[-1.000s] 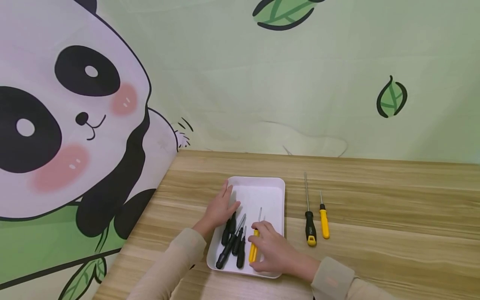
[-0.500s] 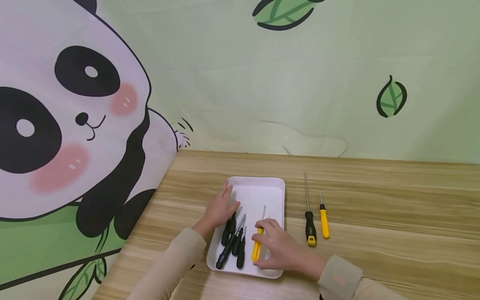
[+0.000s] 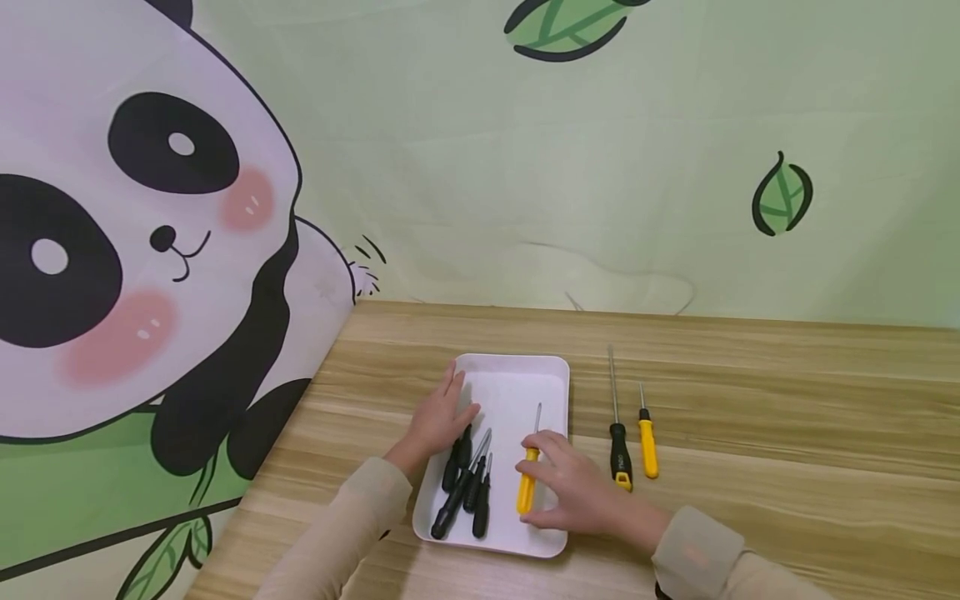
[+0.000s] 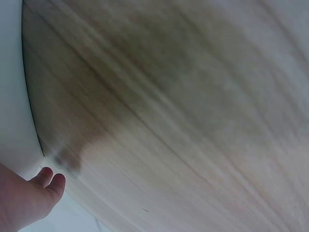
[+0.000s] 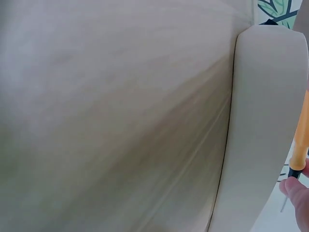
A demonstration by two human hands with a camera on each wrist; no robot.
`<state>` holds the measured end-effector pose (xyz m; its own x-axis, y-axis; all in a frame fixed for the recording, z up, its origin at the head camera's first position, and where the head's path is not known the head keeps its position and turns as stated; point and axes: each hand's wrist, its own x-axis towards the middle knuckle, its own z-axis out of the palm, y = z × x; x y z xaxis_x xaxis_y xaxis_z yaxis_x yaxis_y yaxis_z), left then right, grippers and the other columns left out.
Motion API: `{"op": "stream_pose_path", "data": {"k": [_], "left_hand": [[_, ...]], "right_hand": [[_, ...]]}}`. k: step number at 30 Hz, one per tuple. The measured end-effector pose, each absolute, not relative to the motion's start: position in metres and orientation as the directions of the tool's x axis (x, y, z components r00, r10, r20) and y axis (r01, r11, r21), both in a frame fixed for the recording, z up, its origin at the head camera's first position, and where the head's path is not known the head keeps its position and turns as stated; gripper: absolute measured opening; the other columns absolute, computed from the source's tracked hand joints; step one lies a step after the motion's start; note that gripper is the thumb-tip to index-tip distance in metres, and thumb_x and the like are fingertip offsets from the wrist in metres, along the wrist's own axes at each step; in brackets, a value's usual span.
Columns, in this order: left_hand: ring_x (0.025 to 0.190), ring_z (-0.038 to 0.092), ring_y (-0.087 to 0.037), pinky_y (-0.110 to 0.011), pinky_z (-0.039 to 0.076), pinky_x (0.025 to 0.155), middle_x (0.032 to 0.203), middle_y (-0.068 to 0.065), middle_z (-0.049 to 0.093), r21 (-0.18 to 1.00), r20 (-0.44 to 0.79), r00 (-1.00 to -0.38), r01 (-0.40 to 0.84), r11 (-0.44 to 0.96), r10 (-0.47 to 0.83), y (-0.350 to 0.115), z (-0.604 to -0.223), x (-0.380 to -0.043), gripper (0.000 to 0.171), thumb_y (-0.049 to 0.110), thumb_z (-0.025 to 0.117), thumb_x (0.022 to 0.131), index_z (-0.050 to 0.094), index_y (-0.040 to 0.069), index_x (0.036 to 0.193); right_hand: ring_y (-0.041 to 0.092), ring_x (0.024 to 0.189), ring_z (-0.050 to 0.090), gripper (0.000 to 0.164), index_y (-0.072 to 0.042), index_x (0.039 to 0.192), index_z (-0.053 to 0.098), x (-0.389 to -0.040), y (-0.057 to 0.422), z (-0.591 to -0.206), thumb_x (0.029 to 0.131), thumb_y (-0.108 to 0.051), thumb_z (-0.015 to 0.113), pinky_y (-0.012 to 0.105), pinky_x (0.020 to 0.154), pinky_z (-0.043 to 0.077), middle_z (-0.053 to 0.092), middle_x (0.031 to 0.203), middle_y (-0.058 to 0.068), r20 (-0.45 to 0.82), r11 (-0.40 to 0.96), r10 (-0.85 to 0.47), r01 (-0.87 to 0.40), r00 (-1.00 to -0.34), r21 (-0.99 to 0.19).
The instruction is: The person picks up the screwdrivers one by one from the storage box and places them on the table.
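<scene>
My right hand (image 3: 573,492) holds a yellow-handled screwdriver (image 3: 528,483) between thumb and fingers, over the right half of a white tray (image 3: 517,379). Its shaft points toward the tray's far end. In the right wrist view the yellow handle (image 5: 302,130) and some fingertips show at the right edge, beyond the tray wall (image 5: 270,106). Several black-handled screwdrivers (image 3: 481,512) lie bunched in the tray's left half. My left hand (image 3: 437,425) rests on the tray's left rim, its fingers extended and its thumb over the inside.
Right of the tray, a long black screwdriver with a yellow end (image 3: 619,454) and a shorter yellow screwdriver (image 3: 648,446) lie side by side on the wooden table (image 3: 795,467). A printed panda backdrop (image 3: 480,167) stands behind the table.
My right hand has carried the yellow-handled screwdriver a little to the right and slightly farther away, apart from the black ones. The left hand has stayed in place.
</scene>
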<state>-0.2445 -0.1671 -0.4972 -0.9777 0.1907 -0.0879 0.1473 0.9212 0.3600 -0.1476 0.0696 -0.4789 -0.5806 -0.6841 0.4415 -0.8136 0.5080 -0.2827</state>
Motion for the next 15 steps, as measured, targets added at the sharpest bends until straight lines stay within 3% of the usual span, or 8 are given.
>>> {"op": "stream_pose_path", "data": {"k": [9,15], "left_hand": [[0.130,0.034,-0.029,-0.044,0.033,0.103,0.153,-0.004,0.003,0.367,-0.074,-0.975,0.168,0.915,0.209,-0.168,-0.499,-0.245,0.068,0.044,0.045,0.090,0.019,0.011,0.143],[0.131,0.033,-0.028,-0.044,0.033,0.103,0.153,-0.002,0.001,0.370,-0.086,-0.976,0.157,0.916,0.202,-0.168,-0.499,-0.245,0.068,0.044,0.045,0.089,0.019,0.012,0.144]], "right_hand": [[0.023,0.107,0.048,0.049,-0.010,0.099,0.064,-0.155,0.081,-0.482,0.065,-0.043,0.073,0.032,0.086,0.049,0.052,0.114,0.011,0.526,0.496,-0.668,-0.842,-0.526,-0.213],[0.026,0.110,0.049,0.050,-0.009,0.101,0.064,-0.156,0.090,-0.480,0.065,-0.043,0.074,0.033,0.084,0.050,0.051,0.116,0.011,0.519,0.512,-0.666,-0.834,-0.536,-0.204]]}}
